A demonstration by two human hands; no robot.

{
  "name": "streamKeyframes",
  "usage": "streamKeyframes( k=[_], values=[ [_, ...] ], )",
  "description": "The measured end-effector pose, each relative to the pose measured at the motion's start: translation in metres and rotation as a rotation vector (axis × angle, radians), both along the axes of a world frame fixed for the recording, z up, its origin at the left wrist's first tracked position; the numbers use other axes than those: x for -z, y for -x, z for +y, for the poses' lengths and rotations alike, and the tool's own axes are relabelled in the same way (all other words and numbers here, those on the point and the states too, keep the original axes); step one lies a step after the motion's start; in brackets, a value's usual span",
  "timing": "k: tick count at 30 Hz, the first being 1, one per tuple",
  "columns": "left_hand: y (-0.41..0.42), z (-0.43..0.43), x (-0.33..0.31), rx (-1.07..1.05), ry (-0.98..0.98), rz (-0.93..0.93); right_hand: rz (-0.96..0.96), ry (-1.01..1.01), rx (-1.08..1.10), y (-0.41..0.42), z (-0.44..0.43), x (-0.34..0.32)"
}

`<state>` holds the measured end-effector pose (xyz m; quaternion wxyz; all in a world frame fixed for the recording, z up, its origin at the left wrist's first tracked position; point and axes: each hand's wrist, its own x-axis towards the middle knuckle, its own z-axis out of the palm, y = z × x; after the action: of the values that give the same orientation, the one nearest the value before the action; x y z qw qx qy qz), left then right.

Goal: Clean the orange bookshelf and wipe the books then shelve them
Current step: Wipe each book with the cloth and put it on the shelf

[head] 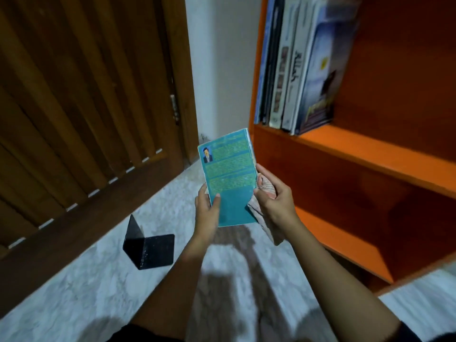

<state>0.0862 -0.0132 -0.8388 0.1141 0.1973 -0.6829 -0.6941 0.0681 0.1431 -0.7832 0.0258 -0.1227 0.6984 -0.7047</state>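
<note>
Your left hand [206,208] grips the teal book [229,178]; your right hand [272,196] holds the cloth [265,218] against it. Wiping seems underway. Next, shelve it right, beside the standing books [296,70].

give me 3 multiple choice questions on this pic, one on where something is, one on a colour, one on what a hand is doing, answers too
1. Where is the black bookend?
A) on the floor, near the wooden door
B) on a desk
C) in a drawer

2. What colour is the cover of the book being held?
A) red
B) teal
C) white

3. What is the right hand doing?
A) hanging idle
B) gripping the bookend
C) holding a cloth at the book's edge

Answers:
1 A: it stands on the pale floor by the door.
2 B: the cover facing the camera is teal.
3 C: its fingers curl round the cloth beside the book.
</note>
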Motion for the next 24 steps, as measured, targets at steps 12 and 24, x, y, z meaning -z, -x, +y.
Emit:
streamKeyframes(
  k=[12, 24],
  values=[
    [-0.018, 0.047, -0.126, 0.208, -0.252, 0.379, 0.182, -0.007, 0.072, -0.043, 0.081, -0.111],
    [-0.038, 0.083, -0.17, 0.158, -0.178, 0.503, 0.331, -0.065, 0.287, -0.042, 0.084, -0.132]
  ],
)
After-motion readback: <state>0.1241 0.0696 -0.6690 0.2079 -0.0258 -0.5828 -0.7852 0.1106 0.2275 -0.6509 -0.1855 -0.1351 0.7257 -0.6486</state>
